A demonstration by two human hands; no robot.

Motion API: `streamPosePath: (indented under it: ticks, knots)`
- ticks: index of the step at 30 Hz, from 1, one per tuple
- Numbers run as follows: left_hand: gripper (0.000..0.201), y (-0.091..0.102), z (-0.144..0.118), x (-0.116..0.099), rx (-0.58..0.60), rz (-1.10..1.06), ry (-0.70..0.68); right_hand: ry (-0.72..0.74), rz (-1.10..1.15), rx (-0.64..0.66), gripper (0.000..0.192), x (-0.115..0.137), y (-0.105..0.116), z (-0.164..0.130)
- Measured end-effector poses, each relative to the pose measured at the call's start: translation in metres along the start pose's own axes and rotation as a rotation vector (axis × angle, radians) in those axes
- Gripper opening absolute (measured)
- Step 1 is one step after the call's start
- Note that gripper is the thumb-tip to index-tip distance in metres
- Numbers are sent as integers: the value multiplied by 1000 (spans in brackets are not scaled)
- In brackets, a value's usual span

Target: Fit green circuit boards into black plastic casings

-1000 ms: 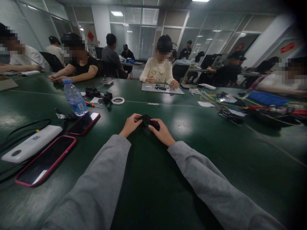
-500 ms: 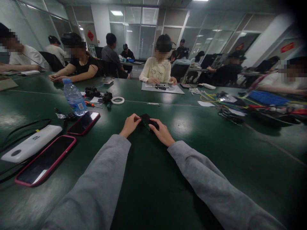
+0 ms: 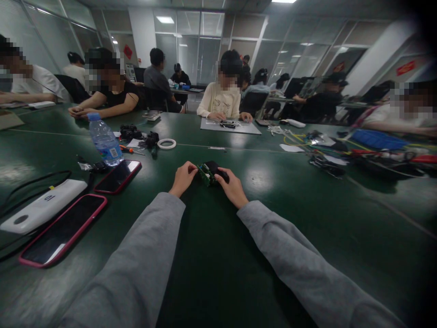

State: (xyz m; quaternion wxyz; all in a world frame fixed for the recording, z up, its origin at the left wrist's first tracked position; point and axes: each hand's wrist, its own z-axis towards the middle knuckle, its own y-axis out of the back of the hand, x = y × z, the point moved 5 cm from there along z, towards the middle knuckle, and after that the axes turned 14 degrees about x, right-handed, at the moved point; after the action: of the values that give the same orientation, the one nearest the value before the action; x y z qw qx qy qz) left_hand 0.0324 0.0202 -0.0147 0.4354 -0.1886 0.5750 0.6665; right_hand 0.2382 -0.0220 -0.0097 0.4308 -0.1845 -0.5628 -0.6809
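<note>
Where the two grey sleeves meet over the dark green table (image 3: pixel 218 273), the head view shows both hands working one small object. Left hand (image 3: pixel 183 178): fingers curled, grip closed, thumb and fingertips pinching the left edge of a small green circuit board (image 3: pixel 204 173). Right hand (image 3: pixel 233 187): grip closed on a black device shell (image 3: pixel 215 168), fingers wrapped over its right side. Board and shell touch; the board sits tilted against the shell's left face, held just above the table, centre of the view. Whether the board is seated in the shell or only resting against it, cannot tell.

Left of the hands, well apart: a phone in a red case (image 3: pixel 118 176), screen up; nearer the person, a larger phone in a pink case (image 3: pixel 63 229), also screen up. Just beside the pink one, a white power bank (image 3: pixel 43 206) with a black cable running off it. A water bottle (image 3: pixel 104 140) with a blue cap stands upright behind the red phone. Past it, a roll of white tape (image 3: pixel 166 143) lies flat, a small screwdriver (image 3: pixel 127 148) with an orange handle near it.

Across the table, a person in a cream top (image 3: pixel 219 101) sits with both hands on a grey mat (image 3: pixel 249 129). Other people sit at the left and far right.
</note>
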Motion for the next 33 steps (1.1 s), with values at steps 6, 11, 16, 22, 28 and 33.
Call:
streamPosePath:
  ticks: [6, 11, 16, 22, 28, 33]
  knots:
    - [39, 1, 1, 1, -61, -69, 11, -59, -42, -93, 45, -4, 7, -3]
    - [93, -12, 0, -8, 175, -36, -30, -74, -56, -133, 44, -7, 9, -3]
    - [109, -14, -2, -10, 269, 40, 18, -38, -132, -153, 46, -8, 6, -4]
    - [122, -16, -2, -16, 280, 141, -70, -38, -150, -142, 49, -10, 4, -3]
    - [124, -18, -1, -10, 277, 165, -8, -94, -17, -203, 39, -24, 10, 2]
    - [124, -18, 0, -9, 281, 150, -14, -179, -34, -264, 41, -39, 14, 3]
